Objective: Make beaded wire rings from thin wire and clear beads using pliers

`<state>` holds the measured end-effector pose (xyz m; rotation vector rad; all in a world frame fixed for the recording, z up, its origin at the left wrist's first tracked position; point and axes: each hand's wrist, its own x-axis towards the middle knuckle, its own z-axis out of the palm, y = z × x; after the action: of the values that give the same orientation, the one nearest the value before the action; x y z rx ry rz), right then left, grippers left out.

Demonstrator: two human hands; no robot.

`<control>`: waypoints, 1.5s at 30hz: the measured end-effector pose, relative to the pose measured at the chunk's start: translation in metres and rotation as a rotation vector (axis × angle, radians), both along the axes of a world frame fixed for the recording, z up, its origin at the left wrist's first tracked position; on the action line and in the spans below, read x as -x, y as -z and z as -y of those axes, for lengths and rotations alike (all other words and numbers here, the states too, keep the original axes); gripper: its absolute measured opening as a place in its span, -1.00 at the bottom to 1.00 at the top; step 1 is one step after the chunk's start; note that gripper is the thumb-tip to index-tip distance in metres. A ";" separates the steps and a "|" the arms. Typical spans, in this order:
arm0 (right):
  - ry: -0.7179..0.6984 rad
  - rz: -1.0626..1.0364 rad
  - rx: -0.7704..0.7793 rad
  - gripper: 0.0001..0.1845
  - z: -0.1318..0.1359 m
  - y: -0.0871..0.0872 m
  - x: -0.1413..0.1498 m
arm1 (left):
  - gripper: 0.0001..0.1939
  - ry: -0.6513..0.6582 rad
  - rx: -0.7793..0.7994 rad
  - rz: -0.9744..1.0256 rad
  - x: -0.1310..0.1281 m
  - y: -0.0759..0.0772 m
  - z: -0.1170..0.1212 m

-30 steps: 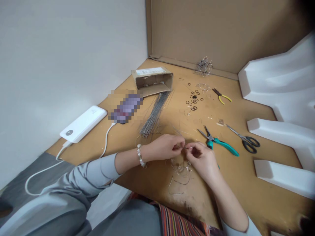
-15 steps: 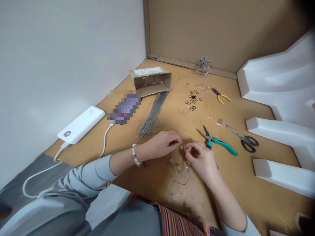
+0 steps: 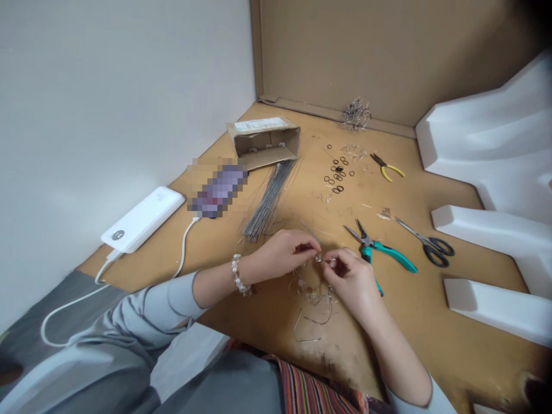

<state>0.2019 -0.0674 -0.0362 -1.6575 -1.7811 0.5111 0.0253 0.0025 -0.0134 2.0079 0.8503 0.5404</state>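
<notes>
Between my hands is a small clear bead on a thin wire. My left hand, with a bead bracelet at its wrist, is closed in a pinch right beside the bead. My right hand pinches the wire just to the right of it; a short wire end shows at those fingertips. The exact hold is partly hidden by my fingers. Below the hands lies a loose tangle of wire with clear beads. Teal-handled needle-nose pliers lie close to my right hand.
A bundle of straight wires lies before an open cardboard box. Black rings, yellow-handled pliers and scissors lie farther back and right. A power bank, a blurred phone and white foam flank the work area.
My left fingers have moved slightly apart from my right ones, and the clear bead between them has come into view. The whole view has shifted a little.
</notes>
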 end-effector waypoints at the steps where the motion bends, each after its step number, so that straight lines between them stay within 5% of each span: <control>1: 0.002 -0.001 -0.005 -0.91 0.000 0.000 0.000 | -0.84 -0.001 0.033 0.006 0.001 0.000 -0.001; 7: -0.003 -0.013 -0.026 -0.90 0.000 -0.002 0.001 | -0.82 -0.003 0.222 0.093 0.000 0.004 -0.001; 17: 0.036 0.028 -0.071 -0.92 0.000 -0.001 0.003 | -0.82 0.058 -0.089 -0.080 -0.002 -0.003 0.005; 25: 0.015 0.062 -0.108 -0.95 0.001 -0.002 0.006 | -0.90 0.105 -0.295 -0.211 -0.007 0.007 0.011; 45: 0.002 0.103 -0.114 -0.96 0.002 0.001 0.010 | -0.92 0.070 -0.256 -0.215 -0.010 0.008 0.011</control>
<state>0.1919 -0.0699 -0.0373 -1.6327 -1.8462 0.3216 0.0355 -0.0089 -0.0218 2.3530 0.8704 0.4143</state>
